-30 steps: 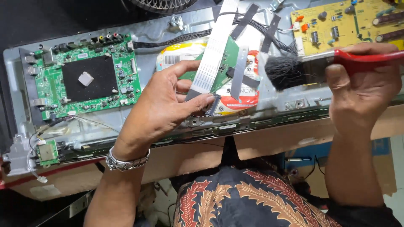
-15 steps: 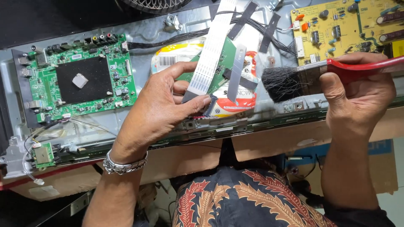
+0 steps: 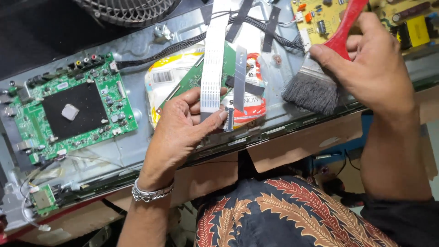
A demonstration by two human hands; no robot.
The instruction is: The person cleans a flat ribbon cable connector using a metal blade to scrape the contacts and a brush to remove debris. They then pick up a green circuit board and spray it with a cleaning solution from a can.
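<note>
1 plastic pkg (image 3: 169, 75), white/yellow/red, crumpled on metal panel under small green board; white barcode label on it.

A flat white ribbon cable (image 3: 214, 59) is pinched by the left hand (image 3: 183, 130) over a small green board (image 3: 194, 77). A red-handled brush (image 3: 320, 77) is gripped by the right hand (image 3: 370, 68), its bristles laid on the metal panel (image 3: 137, 146).
</note>
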